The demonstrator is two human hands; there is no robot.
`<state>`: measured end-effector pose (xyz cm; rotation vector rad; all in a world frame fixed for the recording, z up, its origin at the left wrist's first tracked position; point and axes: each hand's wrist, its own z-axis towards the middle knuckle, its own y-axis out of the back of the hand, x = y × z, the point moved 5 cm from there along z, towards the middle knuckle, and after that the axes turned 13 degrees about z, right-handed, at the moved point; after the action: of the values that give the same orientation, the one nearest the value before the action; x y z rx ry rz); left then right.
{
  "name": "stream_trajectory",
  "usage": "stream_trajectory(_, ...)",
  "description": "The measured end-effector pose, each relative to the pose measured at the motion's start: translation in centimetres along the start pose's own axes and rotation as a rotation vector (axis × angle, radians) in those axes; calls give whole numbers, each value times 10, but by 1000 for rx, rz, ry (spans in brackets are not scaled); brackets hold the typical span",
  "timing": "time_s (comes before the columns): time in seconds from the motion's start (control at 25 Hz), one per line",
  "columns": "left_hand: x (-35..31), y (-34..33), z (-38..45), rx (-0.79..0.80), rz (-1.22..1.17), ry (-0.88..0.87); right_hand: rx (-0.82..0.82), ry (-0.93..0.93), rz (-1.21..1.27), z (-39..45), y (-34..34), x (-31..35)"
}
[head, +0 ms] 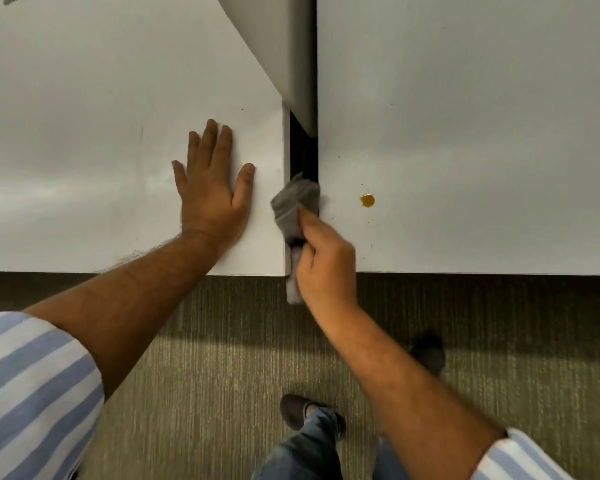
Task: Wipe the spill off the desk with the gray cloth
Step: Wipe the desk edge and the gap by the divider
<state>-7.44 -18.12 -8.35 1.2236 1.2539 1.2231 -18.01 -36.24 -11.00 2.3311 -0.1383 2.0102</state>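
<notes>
A small round yellow-orange spill [367, 200] lies on the right white desk [482, 133], near its left edge. My right hand [326, 265] is shut on the bunched gray cloth [293, 206], held over the gap between the two desks, a short way left of the spill. One end of the cloth hangs below my fist past the desk's front edge. My left hand [212, 192] lies flat, fingers spread, on the left white desk [84, 133] and holds nothing.
A dark gap [303, 150] separates the two desks, with a gray panel [284, 46] behind it. Tiny dark specks dot the right desk around the spill. Below the front edges is carpet [205, 358], with my legs and shoes [302, 410] there.
</notes>
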Motion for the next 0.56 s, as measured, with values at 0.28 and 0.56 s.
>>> stream_trajectory(0.28, 0, 0, 0, 0, -6, 9, -82, 111, -139, 110, -5, 22)
stream_trajectory(0.56, 2, -2, 1, 14, -1, -13, 119, 80, -33, -36, 13, -10)
